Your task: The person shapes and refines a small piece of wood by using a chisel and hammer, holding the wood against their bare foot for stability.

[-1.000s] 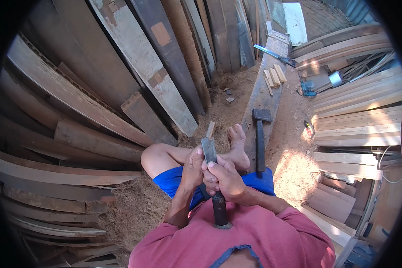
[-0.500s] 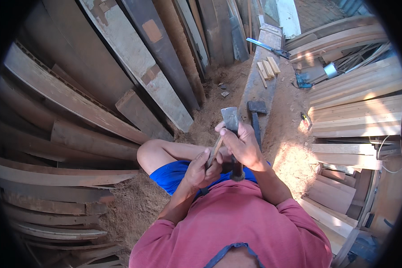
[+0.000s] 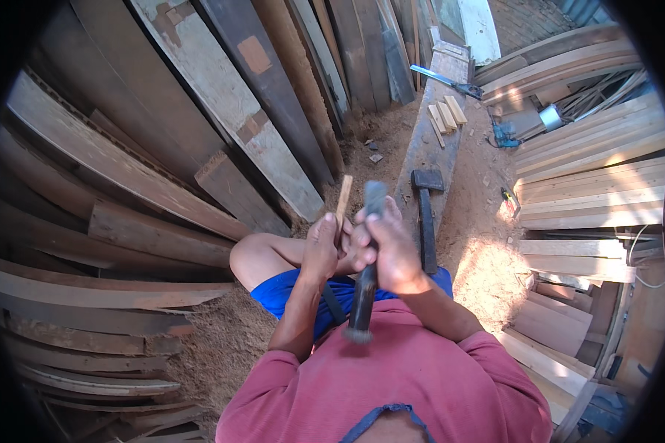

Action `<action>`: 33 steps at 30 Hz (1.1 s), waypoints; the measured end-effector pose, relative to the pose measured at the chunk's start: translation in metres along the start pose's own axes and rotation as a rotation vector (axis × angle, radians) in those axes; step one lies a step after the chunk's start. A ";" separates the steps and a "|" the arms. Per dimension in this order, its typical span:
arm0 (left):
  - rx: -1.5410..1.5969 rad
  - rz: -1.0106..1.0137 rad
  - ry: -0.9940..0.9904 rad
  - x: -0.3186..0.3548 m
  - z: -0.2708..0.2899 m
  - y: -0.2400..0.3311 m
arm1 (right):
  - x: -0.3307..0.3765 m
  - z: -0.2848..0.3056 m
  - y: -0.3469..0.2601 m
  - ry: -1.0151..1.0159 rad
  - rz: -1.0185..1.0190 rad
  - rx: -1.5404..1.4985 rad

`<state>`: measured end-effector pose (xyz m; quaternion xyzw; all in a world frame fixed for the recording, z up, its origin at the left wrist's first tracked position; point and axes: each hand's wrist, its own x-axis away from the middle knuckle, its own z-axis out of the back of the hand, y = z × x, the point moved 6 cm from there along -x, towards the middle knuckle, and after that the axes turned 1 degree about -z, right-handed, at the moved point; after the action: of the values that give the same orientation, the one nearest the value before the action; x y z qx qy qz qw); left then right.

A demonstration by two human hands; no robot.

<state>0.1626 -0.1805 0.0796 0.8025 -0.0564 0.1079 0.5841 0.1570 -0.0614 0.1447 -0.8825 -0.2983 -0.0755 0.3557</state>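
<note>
A thin wooden stick (image 3: 344, 193) stands up out of my left hand (image 3: 325, 247), whose fingers are closed round its lower end. My right hand (image 3: 393, 251) grips a wide chisel (image 3: 362, 299); the grey blade points away from me and the dark handle comes back toward my chest. Motion slightly smears the blade. The two hands are close together above my lap, the chisel just right of the stick. Beyond my right hand, a dark-handled mallet (image 3: 425, 214) lies on a long narrow bench (image 3: 419, 151), its handle toward me.
Several short wood pieces (image 3: 451, 113) and a handsaw (image 3: 447, 80) lie farther along the bench. Tall boards (image 3: 236, 103) lean at the left, and stacked planks (image 3: 591, 192) line the right. A teal power tool (image 3: 505, 134) rests near them. Sawdust (image 3: 214, 354) covers the ground.
My hands have drawn slightly apart. The stick now points up, away from the chisel, and the chisel's handle has swung toward my chest.
</note>
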 end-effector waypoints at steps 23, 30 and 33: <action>-0.199 -0.211 0.107 0.034 -0.009 0.047 | 0.033 -0.030 0.025 -0.134 -0.213 0.228; -0.504 -0.188 -0.323 0.107 -0.008 -0.029 | 0.066 0.013 -0.068 0.039 0.295 0.166; 0.119 0.134 0.128 0.078 0.032 -0.018 | 0.039 0.027 -0.042 0.185 0.074 -0.003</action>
<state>0.2457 -0.2027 0.0720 0.8217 -0.0661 0.2008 0.5293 0.1619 -0.0013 0.1624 -0.8827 -0.2311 -0.1437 0.3830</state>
